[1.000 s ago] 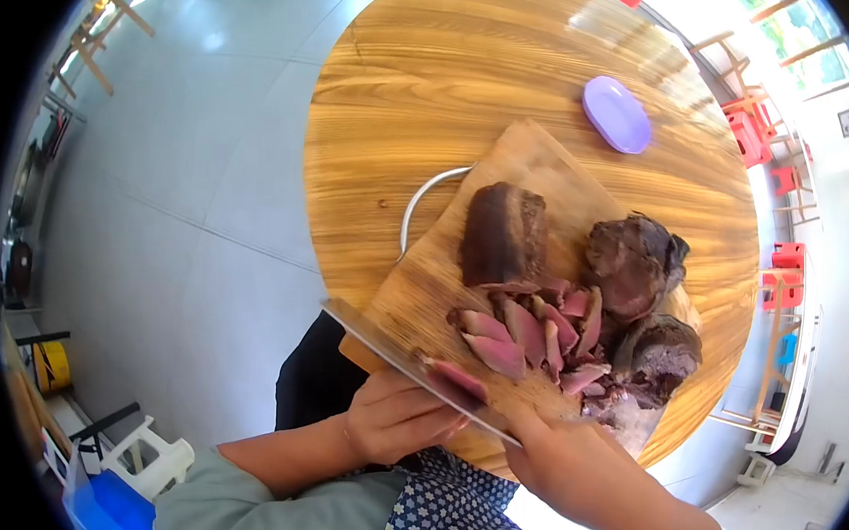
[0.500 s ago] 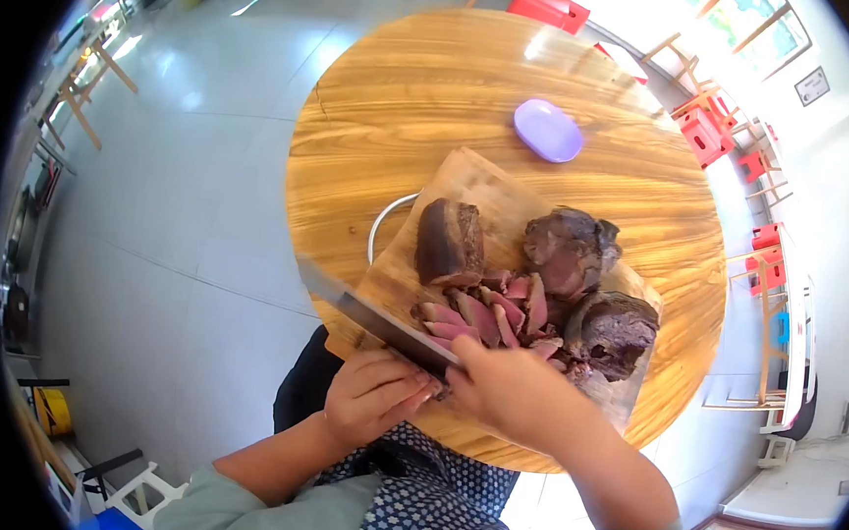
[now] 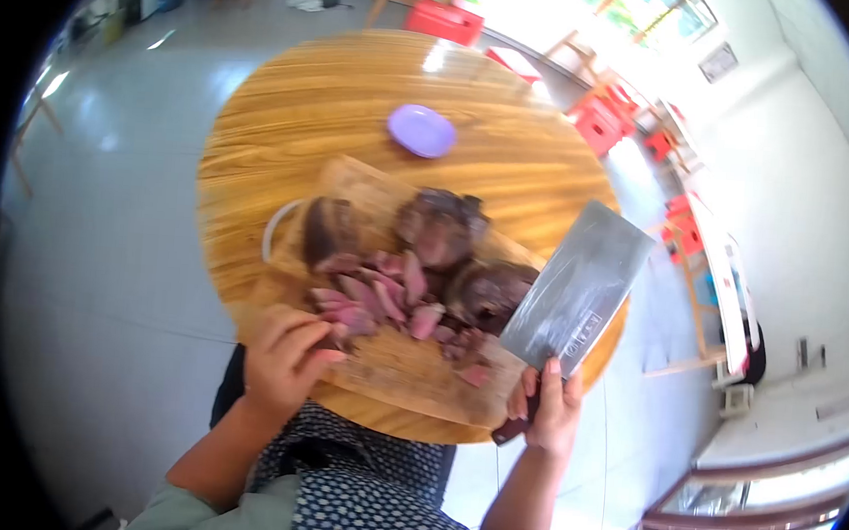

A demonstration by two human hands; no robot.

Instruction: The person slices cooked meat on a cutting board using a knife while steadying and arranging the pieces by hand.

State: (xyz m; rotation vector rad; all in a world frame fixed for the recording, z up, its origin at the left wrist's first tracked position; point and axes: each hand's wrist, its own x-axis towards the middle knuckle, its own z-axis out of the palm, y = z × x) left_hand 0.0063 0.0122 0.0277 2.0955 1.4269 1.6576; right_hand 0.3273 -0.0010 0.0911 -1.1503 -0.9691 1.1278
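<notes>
My right hand (image 3: 552, 407) grips a cleaver (image 3: 581, 286) by its dark handle, with the broad blade raised and tilted over the right side of the wooden cutting board (image 3: 407, 377). Near the board's left front edge, my left hand (image 3: 285, 359) pinches a small dark and pinkish piece of meat (image 3: 333, 339), partly covered by the fingers. Pink meat slices (image 3: 378, 296) lie heaped mid-board. Around them sit large dark meat chunks: one on the left (image 3: 330, 234), one at the back (image 3: 442, 229) and one on the right (image 3: 491, 294), partly behind the blade.
The board lies on a round wooden table (image 3: 299, 89). A purple dish (image 3: 422, 131) stands toward the back, and a white curved handle (image 3: 274, 230) shows at the board's left. Beyond the table are red stools (image 3: 602, 125) and a white table (image 3: 724, 276).
My right hand has swung the cleaver from the board's left front up to the right. My left hand has come apart from the blade. The view has shifted, so the table appears further left.
</notes>
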